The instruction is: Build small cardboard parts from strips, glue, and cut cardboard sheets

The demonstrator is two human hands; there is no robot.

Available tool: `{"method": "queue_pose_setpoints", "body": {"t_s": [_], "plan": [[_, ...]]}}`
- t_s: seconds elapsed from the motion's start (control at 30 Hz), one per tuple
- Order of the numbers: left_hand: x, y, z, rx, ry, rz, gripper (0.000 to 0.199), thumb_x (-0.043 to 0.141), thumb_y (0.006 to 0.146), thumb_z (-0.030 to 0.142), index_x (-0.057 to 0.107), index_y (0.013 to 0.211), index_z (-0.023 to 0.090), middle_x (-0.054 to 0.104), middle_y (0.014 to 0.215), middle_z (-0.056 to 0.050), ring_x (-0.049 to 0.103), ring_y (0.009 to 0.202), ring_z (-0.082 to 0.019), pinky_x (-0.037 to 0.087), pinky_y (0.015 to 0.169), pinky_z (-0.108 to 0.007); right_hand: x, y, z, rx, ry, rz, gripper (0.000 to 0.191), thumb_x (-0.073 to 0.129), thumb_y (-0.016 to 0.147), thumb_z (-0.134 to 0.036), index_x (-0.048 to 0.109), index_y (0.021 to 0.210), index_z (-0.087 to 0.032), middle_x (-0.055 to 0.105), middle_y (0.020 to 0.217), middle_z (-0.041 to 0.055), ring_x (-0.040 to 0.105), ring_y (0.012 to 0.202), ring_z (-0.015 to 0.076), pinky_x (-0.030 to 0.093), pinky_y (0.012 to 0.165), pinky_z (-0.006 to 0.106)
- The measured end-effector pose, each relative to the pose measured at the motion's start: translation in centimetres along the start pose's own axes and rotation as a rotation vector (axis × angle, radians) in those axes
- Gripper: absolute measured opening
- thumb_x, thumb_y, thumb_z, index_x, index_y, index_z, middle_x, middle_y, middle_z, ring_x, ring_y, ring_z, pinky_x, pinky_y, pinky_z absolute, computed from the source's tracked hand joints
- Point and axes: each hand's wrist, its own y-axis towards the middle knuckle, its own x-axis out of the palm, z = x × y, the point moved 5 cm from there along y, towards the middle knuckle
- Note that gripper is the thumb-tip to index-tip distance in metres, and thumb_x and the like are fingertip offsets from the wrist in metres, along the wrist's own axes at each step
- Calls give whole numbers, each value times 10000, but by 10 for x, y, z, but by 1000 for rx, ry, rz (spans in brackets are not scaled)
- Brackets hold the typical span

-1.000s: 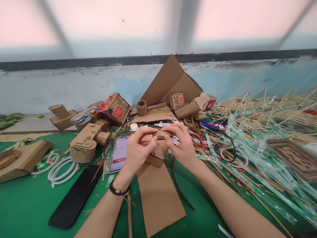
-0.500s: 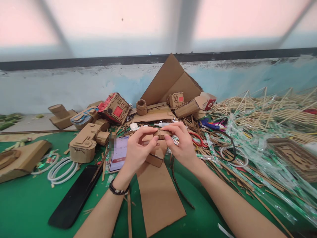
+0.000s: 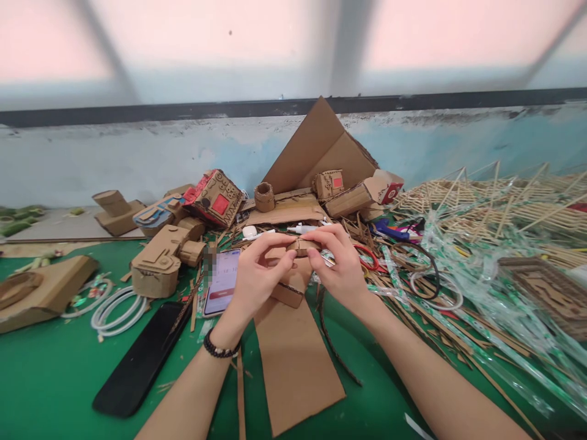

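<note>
Head view: small brown cardboard piece (image 3: 302,246) pinched in both hands' fingertips, left hand (image 3: 257,269) at its left end, right hand (image 3: 338,269) at its right; neither nearer. Long axis crosswise, hand to hand. Flat rectangular brown cardboard sheet (image 3: 298,366) lies nearer the wearer.

Pale, pinkish light glows from the frosted panes (image 3: 206,36) ahead of me, washed out and without detail. My hands and the green tabletop (image 3: 55,379) are evenly lit, with soft shadows. The centre looks fairly clear; toward the edges, things stretch and smear, especially at right.
</note>
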Motion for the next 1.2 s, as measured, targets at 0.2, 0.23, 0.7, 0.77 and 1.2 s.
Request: {"method": "queue_pose_setpoints", "body": {"t_s": [0.2,0.23,0.7,0.77,1.2], "plan": [[0,1,1,4,9,7,235,785,898,328,767,1105,218,715,1094,-80,726,1002,-224,690,748,-296,0,0,-1,-16,-9,-3,188,568,1011,-209,671,1161,-259,629,1064,77,645,999,242,583,822,412],[0,1,2,4,13,10,235,785,896,330,767,1100,216,714,1087,-79,725,992,-221,687,740,-292,0,-1,-1,-15,-13,-4,190,566,1013,-213,671,1163,-262,630,1066,78,647,1002,245,583,828,417],[0,3,11,95,87,19,134,716,899,232,739,1031,214,720,1030,-58,706,981,-195,612,802,-270,2,-2,-2,-35,-62,-28,200,561,1016,-211,661,1180,-269,630,1078,80,650,1020,253,572,883,438],[0,3,10,102,98,20,139,710,898,233,737,1034,216,721,1036,-59,706,985,-197,608,805,-271,2,-2,-2,-35,-65,-30,199,558,1017,-214,659,1180,-268,629,1078,80,650,1022,254,573,886,440],[-2,3,11,110,119,4,156,691,884,185,725,1032,221,712,1017,-41,705,981,-186,606,790,-255,4,-4,1,-55,-24,-38,215,588,1015,-213,660,1211,-261,642,1080,76,651,997,241,575,870,426]]}}
